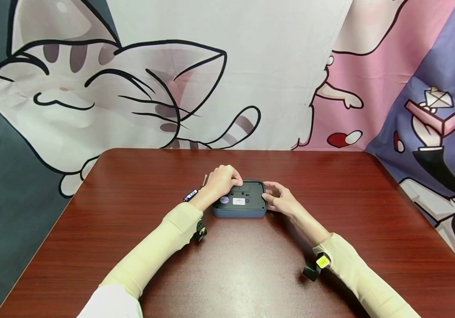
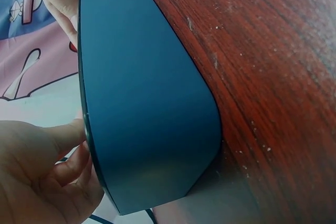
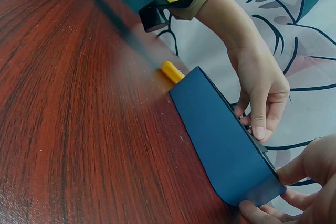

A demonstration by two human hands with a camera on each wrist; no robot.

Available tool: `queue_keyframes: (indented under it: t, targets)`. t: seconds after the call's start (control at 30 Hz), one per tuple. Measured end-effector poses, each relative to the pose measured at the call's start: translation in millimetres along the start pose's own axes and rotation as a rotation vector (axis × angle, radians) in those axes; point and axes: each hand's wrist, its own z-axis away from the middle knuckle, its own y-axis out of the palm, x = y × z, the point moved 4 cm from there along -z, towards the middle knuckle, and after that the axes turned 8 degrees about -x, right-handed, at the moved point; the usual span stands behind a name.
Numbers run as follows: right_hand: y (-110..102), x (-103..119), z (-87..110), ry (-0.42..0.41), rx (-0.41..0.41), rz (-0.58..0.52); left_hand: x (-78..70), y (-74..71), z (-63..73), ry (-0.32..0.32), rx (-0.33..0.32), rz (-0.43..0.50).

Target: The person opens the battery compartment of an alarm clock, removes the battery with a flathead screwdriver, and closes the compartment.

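A dark blue box-shaped device (image 1: 239,213) with rounded corners rests on the table, its black panel (image 1: 255,198) facing up. A white barcode label and a round sticker sit on that panel. My right hand (image 1: 283,201) grips the device's right end, thumb near the panel's edge and fingers along the side. My left hand (image 1: 220,180) reaches over the far part of the panel, fingers bent and thumb tip down at it. Seen from the right wrist, the left hand (image 3: 261,95) has its fingertips right at the panel; I cannot tell whether they pinch anything.
The device stands on a reddish-brown wooden table (image 1: 227,269). A small yellow rounded object (image 3: 171,72) lies by the device's left end in the right wrist view. A cloth backdrop (image 1: 283,88) with cartoon drawings hangs behind the table. Both wrists wear black camera mounts.
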Motion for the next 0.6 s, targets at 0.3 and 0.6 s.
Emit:
queue_keyframes:
  t: [0.3, 0.6]
  targets:
    - [0.1, -0.9, -1.2, -0.001, -0.001, -0.006, -5.7, -2.0, -1.3, -0.001, -0.009, -0.016]
    - [0.1, -1.1, -1.3, -0.005, 0.005, -0.018, -8.5, -2.0, -2.0, 0.017, -0.006, -0.053]
